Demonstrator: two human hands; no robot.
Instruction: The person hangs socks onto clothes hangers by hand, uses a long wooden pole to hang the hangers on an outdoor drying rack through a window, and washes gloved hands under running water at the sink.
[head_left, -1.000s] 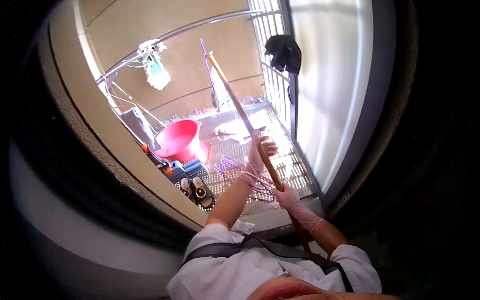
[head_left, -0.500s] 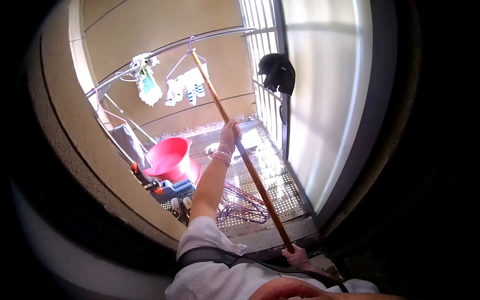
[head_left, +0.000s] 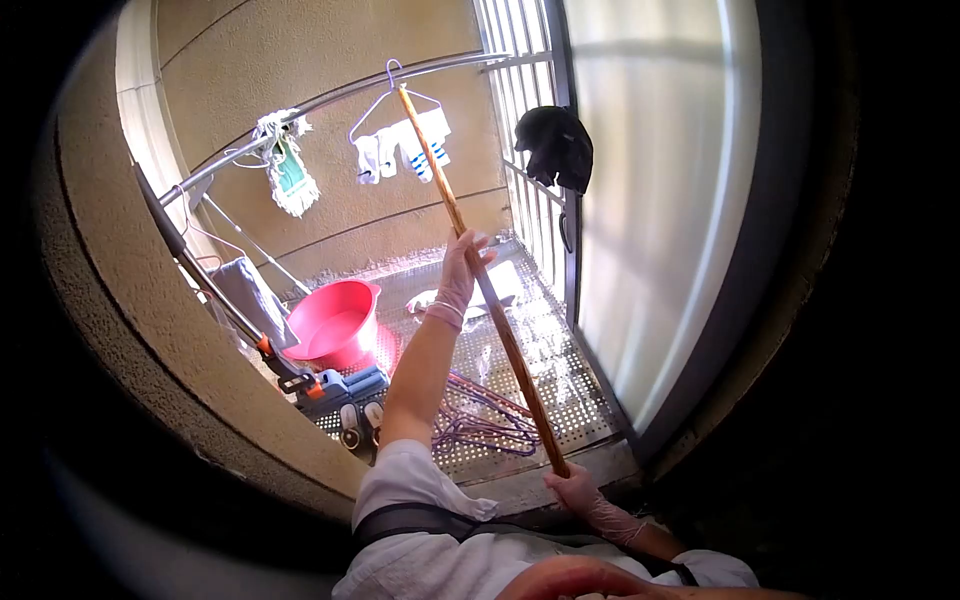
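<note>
Both my hands wear thin clear gloves and hold a long wooden pole. My left hand is around its middle, a few fingertips sticking out past it. My right hand is closed around its lower end. The pole's upper tip is in front of a purple hanger, just under its hook at the metal rail. Whether tip and hanger touch I cannot tell. White socks with blue stripes hang from the hanger, partly behind the pole.
A mop head and a grey cloth hang at left. Below are a pink basin, a blue-grey mop tool, slippers and several loose hangers. A black cap hangs by the sliding door.
The hanger with the socks has shifted right along the rail, and the socks show more spread. The pole's tip has moved right and up, and my right hand has moved up and left.
</note>
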